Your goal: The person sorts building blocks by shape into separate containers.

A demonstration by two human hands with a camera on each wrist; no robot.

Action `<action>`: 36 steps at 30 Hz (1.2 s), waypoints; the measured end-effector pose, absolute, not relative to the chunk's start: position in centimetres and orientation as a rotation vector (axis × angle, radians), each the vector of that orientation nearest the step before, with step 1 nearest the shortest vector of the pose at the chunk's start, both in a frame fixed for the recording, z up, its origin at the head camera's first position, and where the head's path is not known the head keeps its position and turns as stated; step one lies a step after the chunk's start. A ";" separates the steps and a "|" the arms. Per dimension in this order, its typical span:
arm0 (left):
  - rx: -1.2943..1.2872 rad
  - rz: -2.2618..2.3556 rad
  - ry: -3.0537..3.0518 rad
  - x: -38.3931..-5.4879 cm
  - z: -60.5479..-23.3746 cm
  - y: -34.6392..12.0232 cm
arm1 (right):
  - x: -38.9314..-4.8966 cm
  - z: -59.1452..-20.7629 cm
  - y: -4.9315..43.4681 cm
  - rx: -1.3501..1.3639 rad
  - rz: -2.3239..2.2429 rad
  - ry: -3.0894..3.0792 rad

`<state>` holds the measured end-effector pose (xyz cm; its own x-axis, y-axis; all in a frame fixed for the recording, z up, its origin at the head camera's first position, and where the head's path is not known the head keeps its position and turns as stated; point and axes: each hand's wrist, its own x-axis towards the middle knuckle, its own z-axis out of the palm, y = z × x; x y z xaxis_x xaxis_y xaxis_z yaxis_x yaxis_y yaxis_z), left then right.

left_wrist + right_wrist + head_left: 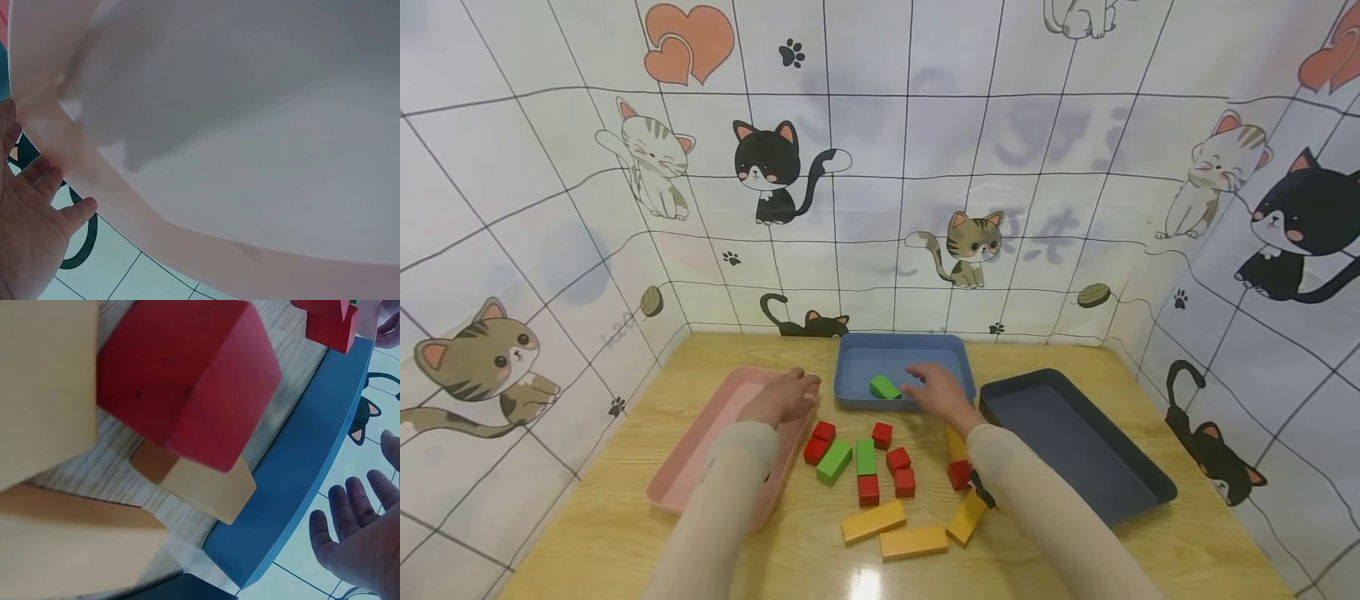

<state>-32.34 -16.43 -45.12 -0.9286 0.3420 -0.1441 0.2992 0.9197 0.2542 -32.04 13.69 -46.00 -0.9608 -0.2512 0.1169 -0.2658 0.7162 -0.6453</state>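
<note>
Left hand (786, 397) relaxed, empty, at far corner of pink tray (707, 446), right hand (938, 392) loosely spread, empty — yellow blocks (913, 542) nearest, red blocks (868, 492) beyond, one green block (884, 387) inside blue tray (917, 354) near right hand, cat-printed wall (865, 258) behind.

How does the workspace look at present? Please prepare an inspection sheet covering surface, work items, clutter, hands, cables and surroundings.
Surface: pale wood-grain table, with a bright light reflection near the front.
Job's things: red cube blocks, green rectangular blocks and yellow rectangular blocks, material unclear, lie loose; another green block lies inside the blue rectangular plastic-looking tray. Similar trays: pink tray at left, dark grey-blue tray at right.
Clutter: nothing seen.
Left hand: at the pink tray's far rim; contact unclear.
Right hand: over the blue tray, holding nothing.
Cables: nothing seen.
Surroundings: white grid-lined wall covering with cartoon cats.
</note>
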 end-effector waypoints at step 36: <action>0.486 0.374 2.877 -32.1 -45.2 -16.4 | -29.1 -45.1 10.9 0.914 1.249 -2.925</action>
<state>-32.13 -16.43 -45.16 -0.9260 0.3450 -0.1531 0.2944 0.9140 0.2791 -29.11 10.94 -45.08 -0.8344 -0.5479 0.0597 -0.4220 0.5655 -0.7086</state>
